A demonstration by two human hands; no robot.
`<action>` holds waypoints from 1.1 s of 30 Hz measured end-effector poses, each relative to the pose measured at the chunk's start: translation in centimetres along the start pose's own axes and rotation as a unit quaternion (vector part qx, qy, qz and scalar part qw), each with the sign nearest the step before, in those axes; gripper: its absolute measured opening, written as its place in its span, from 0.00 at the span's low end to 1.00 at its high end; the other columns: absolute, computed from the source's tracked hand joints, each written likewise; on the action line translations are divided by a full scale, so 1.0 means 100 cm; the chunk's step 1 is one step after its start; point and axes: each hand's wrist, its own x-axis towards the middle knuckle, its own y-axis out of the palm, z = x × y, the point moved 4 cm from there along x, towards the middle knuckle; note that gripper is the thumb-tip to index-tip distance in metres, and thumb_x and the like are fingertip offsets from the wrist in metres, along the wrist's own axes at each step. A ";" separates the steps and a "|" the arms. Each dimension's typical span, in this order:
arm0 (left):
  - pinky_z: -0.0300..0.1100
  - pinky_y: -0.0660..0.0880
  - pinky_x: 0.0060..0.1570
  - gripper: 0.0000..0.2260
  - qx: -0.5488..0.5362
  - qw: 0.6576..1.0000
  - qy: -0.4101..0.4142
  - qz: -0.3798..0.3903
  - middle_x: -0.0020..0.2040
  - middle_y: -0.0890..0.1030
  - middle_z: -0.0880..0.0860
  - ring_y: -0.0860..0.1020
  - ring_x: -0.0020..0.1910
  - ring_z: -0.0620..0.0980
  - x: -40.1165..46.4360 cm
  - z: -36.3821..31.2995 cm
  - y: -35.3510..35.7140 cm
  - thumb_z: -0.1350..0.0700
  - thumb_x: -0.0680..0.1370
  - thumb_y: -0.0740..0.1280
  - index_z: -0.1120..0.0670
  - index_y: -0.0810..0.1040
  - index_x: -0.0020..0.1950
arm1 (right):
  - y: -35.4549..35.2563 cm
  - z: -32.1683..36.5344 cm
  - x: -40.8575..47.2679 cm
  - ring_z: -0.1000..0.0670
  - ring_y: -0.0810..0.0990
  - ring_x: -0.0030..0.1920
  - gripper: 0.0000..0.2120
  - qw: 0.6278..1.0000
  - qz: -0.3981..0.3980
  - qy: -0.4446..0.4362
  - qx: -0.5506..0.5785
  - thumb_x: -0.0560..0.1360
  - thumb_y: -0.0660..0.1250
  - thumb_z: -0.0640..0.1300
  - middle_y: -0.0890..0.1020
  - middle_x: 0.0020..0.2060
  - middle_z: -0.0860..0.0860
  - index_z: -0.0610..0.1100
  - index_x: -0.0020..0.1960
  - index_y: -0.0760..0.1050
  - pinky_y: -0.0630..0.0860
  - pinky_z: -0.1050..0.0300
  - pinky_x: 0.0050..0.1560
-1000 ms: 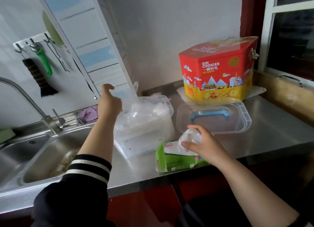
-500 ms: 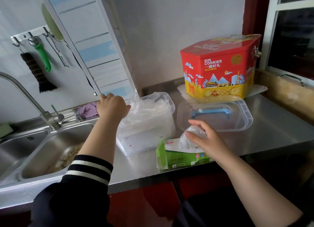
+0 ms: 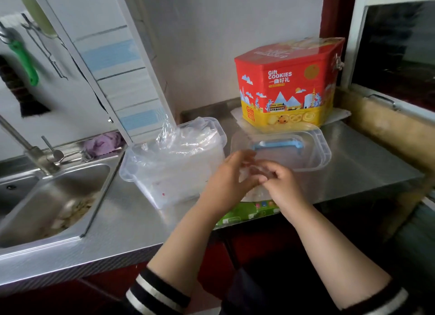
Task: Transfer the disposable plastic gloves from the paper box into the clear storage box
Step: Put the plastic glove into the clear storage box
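A clear storage box (image 3: 131, 173) stands on the steel counter, heaped with crumpled plastic gloves (image 3: 186, 138) that rise above its rim. The green paper box (image 3: 244, 212) lies at the counter's front edge, mostly hidden under my hands. My left hand (image 3: 226, 182) and my right hand (image 3: 280, 182) meet just above the paper box, and both pinch a small wad of clear plastic gloves (image 3: 253, 171) between their fingertips. The wad is blurred and partly covered by my fingers.
The box's clear lid (image 3: 322, 147) with a blue handle lies upturned to the right. Behind it stands a red and yellow cookie tin (image 3: 289, 84). A steel sink (image 3: 47, 204) with a faucet (image 3: 28, 147) is at the left. Brushes hang on the wall.
My left hand came away from the storage box and swung right to join my right hand. The right hand lifted the glove wad a little off the paper box.
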 end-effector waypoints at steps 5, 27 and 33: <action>0.25 0.68 0.47 0.23 -0.081 0.995 -0.047 -0.025 0.52 0.77 0.43 0.73 0.48 0.31 -0.005 0.021 0.017 0.54 0.70 0.77 0.44 0.70 0.60 | -0.006 0.002 -0.002 0.60 0.82 0.46 0.06 0.994 -0.013 0.015 0.109 0.74 0.70 0.37 0.85 0.43 0.55 0.47 0.46 0.82 0.75 0.69 0.46; 0.26 0.69 0.41 0.03 -0.106 0.986 -0.080 -0.104 0.42 0.81 0.43 0.76 0.40 0.33 -0.014 0.036 0.025 0.54 0.78 0.68 0.46 0.79 0.48 | -0.037 0.022 0.003 0.53 0.78 0.37 0.07 0.986 0.005 0.021 -0.164 0.74 0.71 0.49 0.83 0.37 0.50 0.49 0.39 0.80 0.72 0.59 0.41; 0.38 0.66 0.37 0.15 0.028 0.997 -0.050 -0.048 0.39 0.75 0.43 0.71 0.38 0.42 -0.014 0.029 0.031 0.50 0.73 0.73 0.48 0.76 0.58 | -0.036 0.048 0.015 0.60 0.76 0.34 0.11 0.984 -0.025 -0.042 -0.173 0.77 0.67 0.51 0.81 0.31 0.57 0.48 0.38 0.80 0.70 0.62 0.40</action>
